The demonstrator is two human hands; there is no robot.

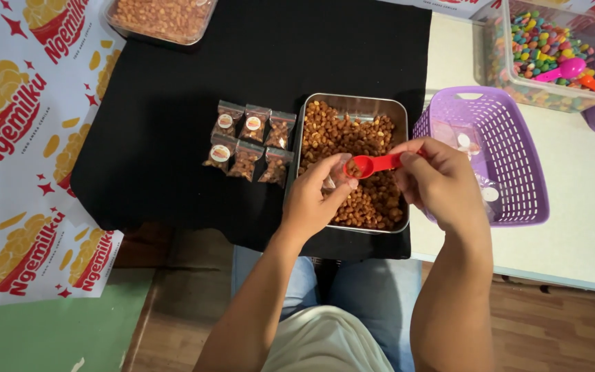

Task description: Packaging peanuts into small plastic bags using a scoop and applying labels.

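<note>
A metal tray (302, 131) full of brown coated nuts sits on a black cloth (173, 103). Over the tray, my left hand (315, 200) pinches a small clear plastic pouch (333, 173) by its mouth. My right hand (439, 180) holds a red plastic scoop (373, 164), its bowl tipped at the pouch's opening. Several filled, labelled small pouches (249, 141) lie in two rows just left of the tray.
A purple plastic basket (511, 158) with empty pouches stands right of the tray on a white table. A clear tub of coloured candies (542, 58) with pink and orange scoops is at the back right. Another tub of nuts (163, 17) is at the back left. A printed banner (22, 138) lies left.
</note>
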